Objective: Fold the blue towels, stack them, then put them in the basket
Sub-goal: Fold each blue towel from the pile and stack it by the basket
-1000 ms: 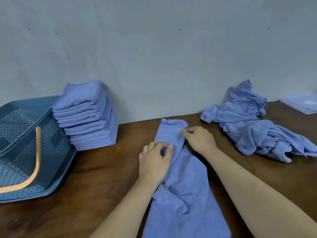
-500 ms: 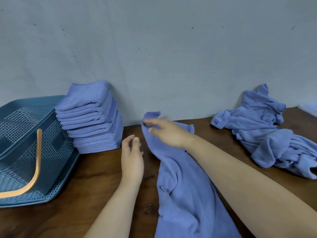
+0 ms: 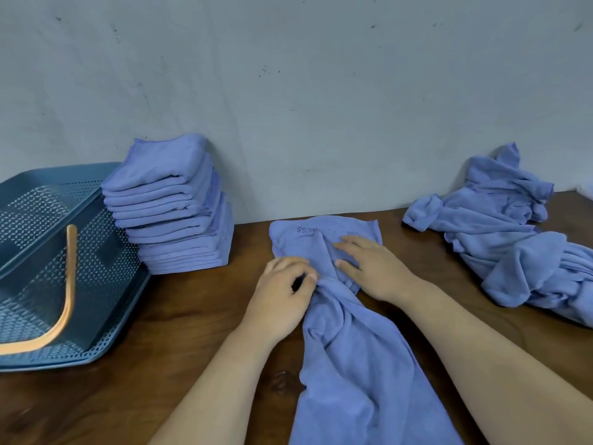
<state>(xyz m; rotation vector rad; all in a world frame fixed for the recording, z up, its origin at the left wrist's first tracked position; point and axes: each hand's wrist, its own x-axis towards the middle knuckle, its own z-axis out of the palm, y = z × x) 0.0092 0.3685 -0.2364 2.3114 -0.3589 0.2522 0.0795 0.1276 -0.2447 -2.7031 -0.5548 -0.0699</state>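
Presses right hand point(image 3: 372, 268), fingers straight, flat on blue towel point(image 3: 353, 364); seemingly pinches its bunched edge with curled left hand point(image 3: 282, 293).

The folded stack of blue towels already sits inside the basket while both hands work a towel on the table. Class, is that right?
Not quite. The head view shows the folded stack standing on the table beside the basket, not inside it. The left hand and right hand do work a towel on the table.
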